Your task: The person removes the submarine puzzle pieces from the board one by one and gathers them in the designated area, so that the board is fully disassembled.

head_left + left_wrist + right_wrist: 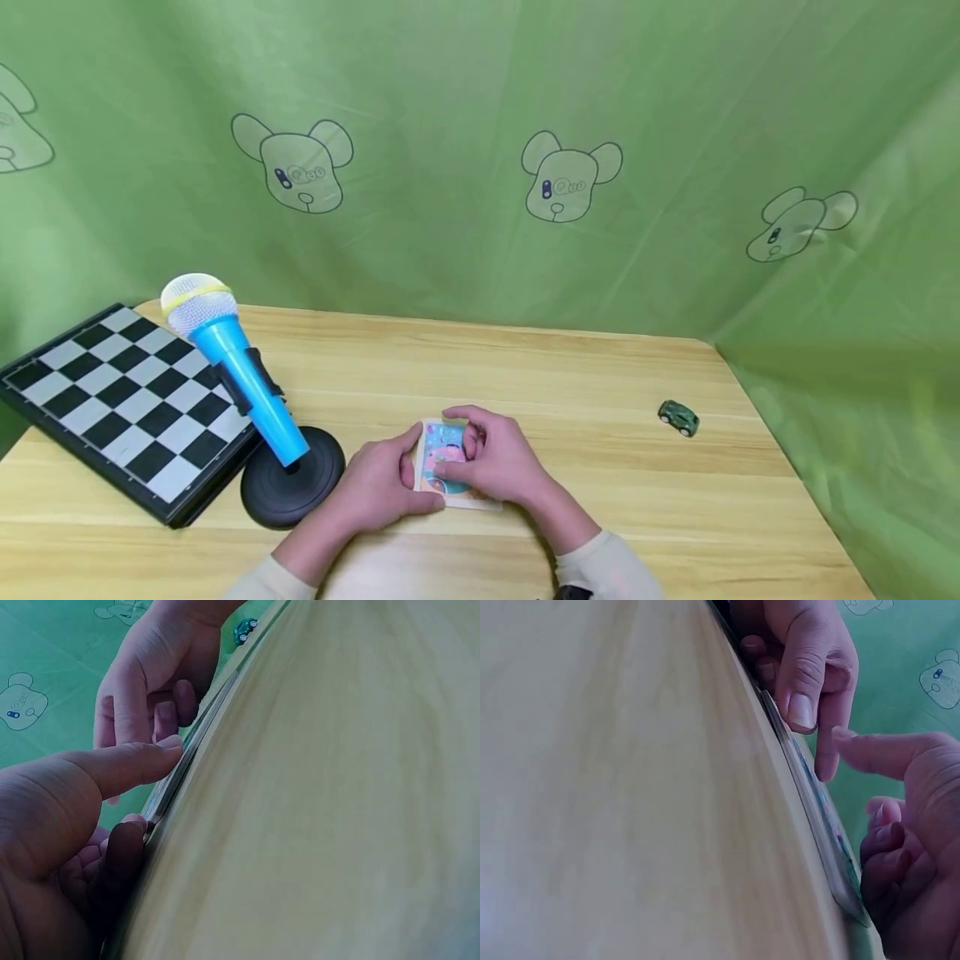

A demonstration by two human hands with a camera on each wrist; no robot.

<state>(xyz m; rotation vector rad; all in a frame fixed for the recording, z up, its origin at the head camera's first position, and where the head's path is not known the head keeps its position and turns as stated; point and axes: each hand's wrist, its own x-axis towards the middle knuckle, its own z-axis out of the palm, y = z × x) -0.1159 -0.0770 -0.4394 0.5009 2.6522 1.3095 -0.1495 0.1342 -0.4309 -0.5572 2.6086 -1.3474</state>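
A small flat board with a colourful picture and pale border (480, 503) lies on the table before me, its thin edge (810, 801) showing in the right wrist view. My left hand (382, 482) holds its left side, thumb at the near left corner and index finger at the far one. Over the picture is my right hand (498, 457), index finger and thumb spread apart in a loose arch, the other fingers curled in. Nothing shows between that thumb and index finger. Part of the picture is hidden under the right hand.
Left of my hands, a blue toy microphone (243, 375) leans on a round black base (292, 504). Beside it lies a black-and-white chessboard (135, 400). A small green toy car (678, 417) sits at the right on the wooden table (600, 392). Green cloth (435, 167) hangs behind.
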